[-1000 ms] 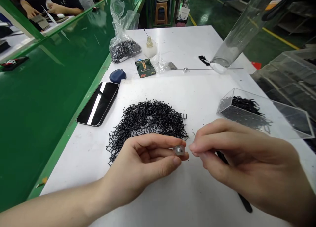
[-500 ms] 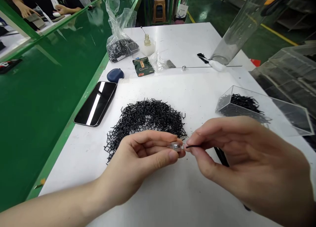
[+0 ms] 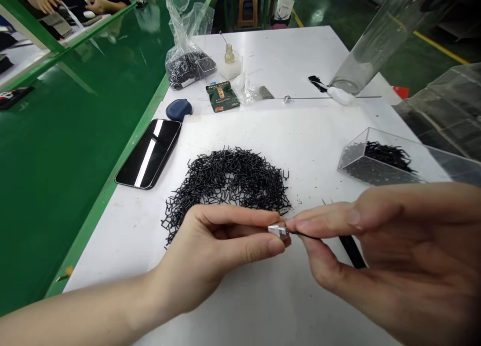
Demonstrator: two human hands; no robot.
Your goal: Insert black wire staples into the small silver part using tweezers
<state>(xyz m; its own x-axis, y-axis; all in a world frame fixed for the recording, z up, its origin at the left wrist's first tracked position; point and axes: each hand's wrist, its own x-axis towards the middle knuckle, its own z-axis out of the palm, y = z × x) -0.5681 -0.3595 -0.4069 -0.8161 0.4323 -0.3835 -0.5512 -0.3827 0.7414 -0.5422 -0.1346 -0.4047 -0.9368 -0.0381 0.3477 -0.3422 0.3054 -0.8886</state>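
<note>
Between the thumb and fingers of my left hand (image 3: 229, 250) is a small shiny faceted metal piece (image 3: 277, 230). My right hand (image 3: 406, 266) pinches a thin black strip (image 3: 306, 235) between thumb and fingertips. One end of the strip meets the right side of the metal piece; whether it sits inside cannot be made out. Behind the right fingers shows a black tool (image 3: 352, 250) with thin pointed tips, partly hidden, perhaps tweezers. Just beyond my hands, a heap of short bent black pieces (image 3: 236, 170) is spread in an arc on the white table (image 3: 300, 145).
A phone (image 3: 148, 153) and a dark blue case (image 3: 179, 109) lie left. Behind are a bag of black pieces (image 3: 188, 67), a green packet (image 3: 222, 96) and a small bottle (image 3: 229, 53). To the right are a clear box (image 3: 353, 158) and a tall clear cylinder (image 3: 370, 50). A co-worker's hands (image 3: 95, 4) show top left.
Both hands have shifted slightly right and down in view. The metal piece has turned, showing its flat facets, and the strip's end has come up against it.
</note>
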